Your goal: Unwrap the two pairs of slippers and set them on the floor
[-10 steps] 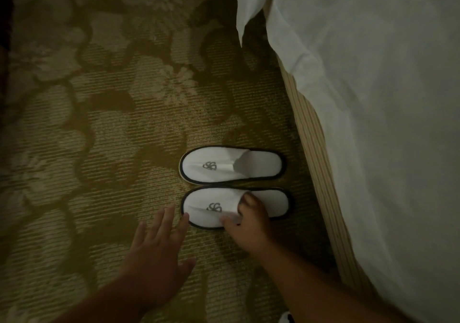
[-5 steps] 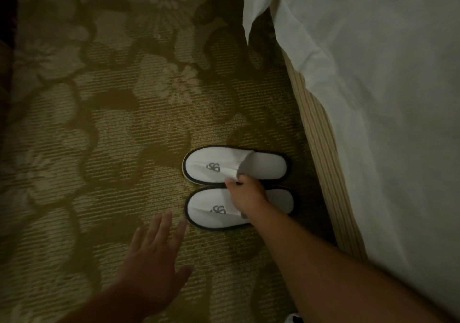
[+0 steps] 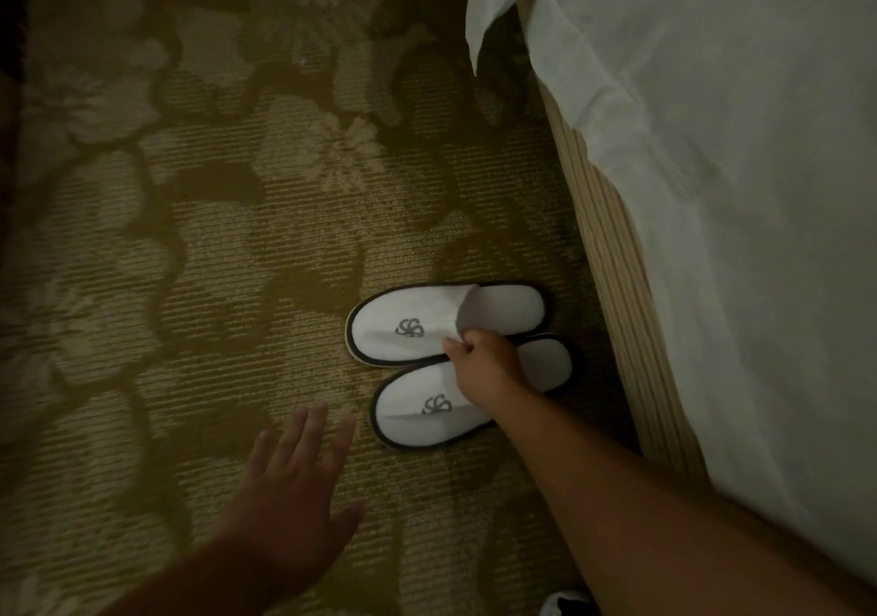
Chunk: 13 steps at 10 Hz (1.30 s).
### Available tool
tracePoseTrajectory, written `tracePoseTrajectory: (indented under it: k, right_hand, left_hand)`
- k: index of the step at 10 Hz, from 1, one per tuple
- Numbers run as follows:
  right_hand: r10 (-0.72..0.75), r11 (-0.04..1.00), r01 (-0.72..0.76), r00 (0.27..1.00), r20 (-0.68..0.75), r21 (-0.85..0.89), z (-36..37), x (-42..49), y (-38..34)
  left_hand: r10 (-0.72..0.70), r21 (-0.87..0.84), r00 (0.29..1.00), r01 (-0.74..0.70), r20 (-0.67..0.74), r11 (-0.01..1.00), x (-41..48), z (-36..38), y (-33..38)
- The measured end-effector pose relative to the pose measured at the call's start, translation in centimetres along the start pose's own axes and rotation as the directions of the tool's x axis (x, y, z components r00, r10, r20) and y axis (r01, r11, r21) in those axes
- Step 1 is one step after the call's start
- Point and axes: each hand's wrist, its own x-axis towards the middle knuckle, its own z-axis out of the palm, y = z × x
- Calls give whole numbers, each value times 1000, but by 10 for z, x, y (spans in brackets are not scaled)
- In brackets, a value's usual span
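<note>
The far slipper [image 3: 408, 326] lies flat on the carpet [image 3: 190, 283], white with a dark rim and a grey monogram on its upper, toe to the left and heel to the right. The near slipper [image 3: 427, 411] of the same kind lies just beside it, touching along the rims and set slightly more to the right. The right hand [image 3: 484, 368] reaches in over the near slipper, and its fingers [image 3: 455, 345] are curled and pinch the open edge of the far slipper's upper. The left hand [image 3: 294, 497] is held flat over the carpet, near and to the left of the pair, touching neither slipper, its fingers straight and spread wide. To the right runs a ribbed, striped bed base [image 3: 617, 273] with a white sheet [image 3: 735, 188] hanging over it. At the near edge, by the right forearm, a small white object [image 3: 562, 603] shows, too cut off to name.
</note>
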Motion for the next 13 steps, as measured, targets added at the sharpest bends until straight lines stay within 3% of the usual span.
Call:
tracePoseTrajectory:
  k: [9,10,11,13]
  right_hand:
    - [90,968,-94,996,25,233,26,-14,8]
    - [74,983,-65,996,-43,170,21,-25,7]
    - [29,1000,-30,979,-204,-2,14,-47,1]
    - [-108,991,85,960,-257,-99,8,-116,-28]
  left_hand:
    - [14,71,999,-16,34,997,4,-9,-3]
    - [13,96,1000,-14,12,995,1,-15,-7]
    - [3,111,1000,-2,-10,994,-7,-27,-6]
    - [-13,86,999,17,-42,996,-44,-66,-2]
